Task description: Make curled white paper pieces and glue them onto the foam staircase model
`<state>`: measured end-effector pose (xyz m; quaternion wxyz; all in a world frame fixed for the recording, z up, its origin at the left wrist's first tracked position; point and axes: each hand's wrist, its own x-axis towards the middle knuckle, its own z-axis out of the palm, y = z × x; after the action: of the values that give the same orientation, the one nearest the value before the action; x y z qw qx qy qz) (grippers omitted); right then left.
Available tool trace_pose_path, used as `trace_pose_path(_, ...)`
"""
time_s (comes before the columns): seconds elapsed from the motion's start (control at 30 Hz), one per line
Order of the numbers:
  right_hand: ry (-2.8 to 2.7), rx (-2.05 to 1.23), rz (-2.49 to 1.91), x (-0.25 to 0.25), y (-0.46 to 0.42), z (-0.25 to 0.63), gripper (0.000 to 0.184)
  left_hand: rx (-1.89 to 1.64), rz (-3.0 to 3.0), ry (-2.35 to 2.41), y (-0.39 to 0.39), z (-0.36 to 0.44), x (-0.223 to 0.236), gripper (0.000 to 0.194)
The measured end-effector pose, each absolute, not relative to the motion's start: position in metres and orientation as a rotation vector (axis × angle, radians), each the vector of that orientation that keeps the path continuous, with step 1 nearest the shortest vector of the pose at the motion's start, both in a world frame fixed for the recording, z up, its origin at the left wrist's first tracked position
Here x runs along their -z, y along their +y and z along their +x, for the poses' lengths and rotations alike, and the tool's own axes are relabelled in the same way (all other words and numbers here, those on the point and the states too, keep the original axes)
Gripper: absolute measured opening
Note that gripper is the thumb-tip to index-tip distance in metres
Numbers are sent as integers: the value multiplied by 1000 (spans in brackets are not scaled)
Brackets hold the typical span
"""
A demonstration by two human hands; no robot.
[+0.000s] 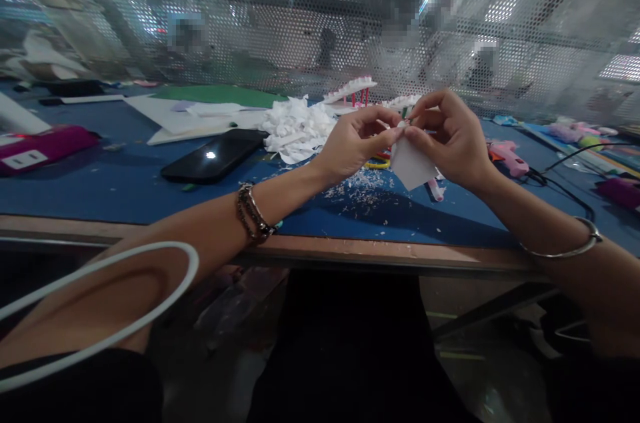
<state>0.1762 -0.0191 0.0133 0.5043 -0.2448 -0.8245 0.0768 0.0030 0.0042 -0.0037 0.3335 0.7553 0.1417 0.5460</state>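
Observation:
A small white piece of paper [411,161] is pinched between my two hands above the blue tabletop [310,213]. My left hand [357,141] is closed, thumb and forefinger on the paper's upper left edge. From the other side, my right hand [450,136] grips its top with thumb and curled fingers. Something small and green [405,112] sticks up between the fingertips; what it is I cannot make out. Tiny white scraps [363,186] lie scattered below. Partly hidden behind the hands are yellow-handled scissors [379,161].
A heap of crumpled white paper strips [297,126] sits behind a black phone [215,156]. White and green sheets [220,97] lie at the back left. On the right rests a pink glue gun [510,157] with a black cable [563,189]. A white cable [187,256] loops over my left forearm.

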Motion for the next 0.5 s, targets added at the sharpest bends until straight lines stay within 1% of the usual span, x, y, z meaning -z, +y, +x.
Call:
trace_pose_path(0.17,-2074,58,-586,-14,-27,176,22,-1427,1938,431,5,3,2,39)
trace_pose_path(0.33,-2050,322,-607,-17,-28,178,14,-1372,1887,438,6,3,1,43)
trace_pose_path(0.43,-2088,407,-545,-20,-28,179,10,-1339,1842,415,6,3,1,41)
trace_pose_path(0.5,-2118,435,-531,-22,-29,180,11,-1328,1796,392,7,3,2,41)
